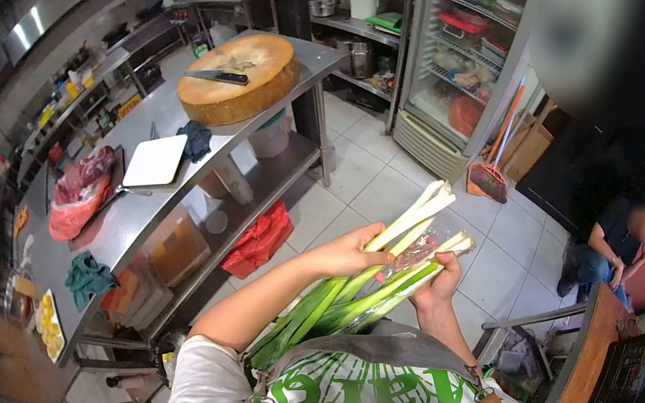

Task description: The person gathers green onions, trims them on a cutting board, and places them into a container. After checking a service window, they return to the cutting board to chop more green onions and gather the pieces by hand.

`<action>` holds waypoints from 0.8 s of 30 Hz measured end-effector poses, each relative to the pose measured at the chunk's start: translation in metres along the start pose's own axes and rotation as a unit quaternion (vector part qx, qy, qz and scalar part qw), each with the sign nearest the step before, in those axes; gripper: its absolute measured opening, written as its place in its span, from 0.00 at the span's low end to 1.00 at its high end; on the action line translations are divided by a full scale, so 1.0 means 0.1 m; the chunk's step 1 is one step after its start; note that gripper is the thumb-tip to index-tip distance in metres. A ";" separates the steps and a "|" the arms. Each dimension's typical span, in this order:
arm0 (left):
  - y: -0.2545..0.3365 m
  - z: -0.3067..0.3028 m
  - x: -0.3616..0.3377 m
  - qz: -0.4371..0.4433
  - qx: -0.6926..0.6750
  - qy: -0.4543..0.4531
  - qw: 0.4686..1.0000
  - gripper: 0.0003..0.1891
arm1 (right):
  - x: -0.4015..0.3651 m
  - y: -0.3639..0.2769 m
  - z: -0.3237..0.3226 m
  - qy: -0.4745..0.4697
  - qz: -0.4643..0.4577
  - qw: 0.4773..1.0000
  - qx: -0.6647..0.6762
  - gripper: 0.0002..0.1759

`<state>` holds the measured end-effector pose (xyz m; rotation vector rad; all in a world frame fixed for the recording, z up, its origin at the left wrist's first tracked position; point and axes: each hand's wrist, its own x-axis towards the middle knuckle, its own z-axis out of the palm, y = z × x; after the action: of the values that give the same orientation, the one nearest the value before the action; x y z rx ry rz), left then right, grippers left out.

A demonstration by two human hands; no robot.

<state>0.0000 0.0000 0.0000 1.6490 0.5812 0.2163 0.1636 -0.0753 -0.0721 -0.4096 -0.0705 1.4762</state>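
Leeks (pixel 387 296), long, with white stalks and green leaves, lie slantwise across the front of your white garment with green print (pixel 351 393), their pale root ends pointing up and away from you to the right. Your left hand (pixel 353 250) is closed around the upper white stalks, and your right hand (pixel 436 278) is clamped around the lower ones near their root ends. Clear crinkled plastic wrap (pixel 430 235) shows between the stalks, and the green leaves run back under your left forearm. Ahead of you and to the left stands a long stainless-steel table (pixel 173 203). At its far end sits a thick round wooden chopping block (pixel 240 93), with a black-handled knife (pixel 219 76) lying on top. Nearer along the table are a dark crumpled cloth (pixel 196 139), a flat white square object (pixel 156 161) just beside it, red raw meat (pixel 85 177) on a red plastic bag (pixel 73 219), a dark green cloth (pixel 90 278) and a white tray of yellow pieces (pixel 50 325). Another bright red plastic bag (pixel 259 240) lies low beside the table's lower shelf. Beyond the floor tiles stands a glass-door refrigerator (pixel 464 30) with stocked shelves, and a seated person in dark clothes (pixel 614 241) is at the right, well apart from your hands.
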 end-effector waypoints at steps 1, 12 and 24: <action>0.02 -0.01 -0.03 0.000 -0.043 0.013 0.999 0.12 | -0.02 0.01 0.02 0.038 -0.009 0.999 0.010 0.21; 0.30 -0.79 -1.97 0.078 -0.119 0.496 0.857 0.07 | 0.36 0.03 0.23 0.067 -0.004 0.997 -0.023 0.17; -0.28 0.07 -4.86 0.166 -0.085 0.862 0.472 0.11 | 1.35 1.96 2.15 -0.257 0.154 0.945 -0.129 0.15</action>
<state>-0.4183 -0.2413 0.0632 0.7209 1.5735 2.3115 -0.0711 0.1120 0.0397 -0.2402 -0.6480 1.8635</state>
